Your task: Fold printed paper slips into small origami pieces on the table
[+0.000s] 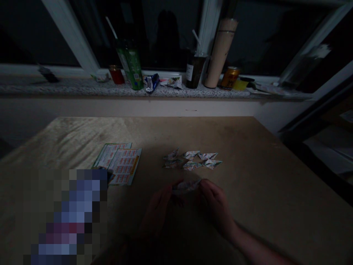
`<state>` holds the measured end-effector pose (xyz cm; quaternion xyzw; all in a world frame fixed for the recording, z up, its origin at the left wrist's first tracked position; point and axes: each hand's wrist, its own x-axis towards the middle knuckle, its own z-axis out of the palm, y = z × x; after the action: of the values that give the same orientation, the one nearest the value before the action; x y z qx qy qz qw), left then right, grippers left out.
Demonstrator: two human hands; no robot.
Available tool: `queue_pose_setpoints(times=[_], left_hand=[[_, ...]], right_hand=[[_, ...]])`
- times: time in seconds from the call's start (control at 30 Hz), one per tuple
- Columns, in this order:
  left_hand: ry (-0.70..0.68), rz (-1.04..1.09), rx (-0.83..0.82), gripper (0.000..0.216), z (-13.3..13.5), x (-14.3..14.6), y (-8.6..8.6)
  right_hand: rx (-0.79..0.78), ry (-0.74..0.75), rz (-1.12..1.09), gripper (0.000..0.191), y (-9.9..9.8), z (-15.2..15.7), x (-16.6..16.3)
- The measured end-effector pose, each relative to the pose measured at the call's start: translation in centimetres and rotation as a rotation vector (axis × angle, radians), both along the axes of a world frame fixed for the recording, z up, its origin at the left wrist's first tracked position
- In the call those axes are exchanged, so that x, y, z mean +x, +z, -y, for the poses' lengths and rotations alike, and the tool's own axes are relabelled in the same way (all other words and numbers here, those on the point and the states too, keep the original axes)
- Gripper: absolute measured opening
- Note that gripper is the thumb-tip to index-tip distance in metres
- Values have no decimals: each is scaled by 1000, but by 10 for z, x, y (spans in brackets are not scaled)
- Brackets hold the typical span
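Note:
The scene is dark. My left hand and my right hand meet low in the middle of the brown table. Together they pinch a small piece of printed paper, each hand closed on one end. Just beyond my hands lie several small folded paper pieces in two short rows. Printed leaflets lie flat to the left of them.
A stone window sill runs behind the table with a green bottle, a red can, a dark cup with a straw, a tall beige roll and a yellow can. A blurred-out patch covers the table's near left.

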<state>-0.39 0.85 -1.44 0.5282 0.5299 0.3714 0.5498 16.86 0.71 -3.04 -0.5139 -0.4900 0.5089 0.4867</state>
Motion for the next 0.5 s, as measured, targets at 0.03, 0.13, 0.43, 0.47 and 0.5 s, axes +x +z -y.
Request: queue_pose_setpoints(times=[0.03, 0.13, 0.43, 0.47, 0.5], left_hand=[[-1, 18, 1, 47, -1, 0, 1], [-13, 22, 13, 43, -2, 1, 7], [0, -100, 18, 42, -5, -4, 6], [-11, -112, 20, 42, -5, -4, 6], [-23, -120, 20, 43, -5, -4, 6]], right_hand=[[12, 8, 12, 40, 1, 0, 0], [24, -2, 15, 40, 5, 0, 1], [-25, -4, 76, 42, 7, -1, 0], [-34, 4, 78, 41, 7, -2, -1], [-43, 11, 78, 40, 7, -3, -1]])
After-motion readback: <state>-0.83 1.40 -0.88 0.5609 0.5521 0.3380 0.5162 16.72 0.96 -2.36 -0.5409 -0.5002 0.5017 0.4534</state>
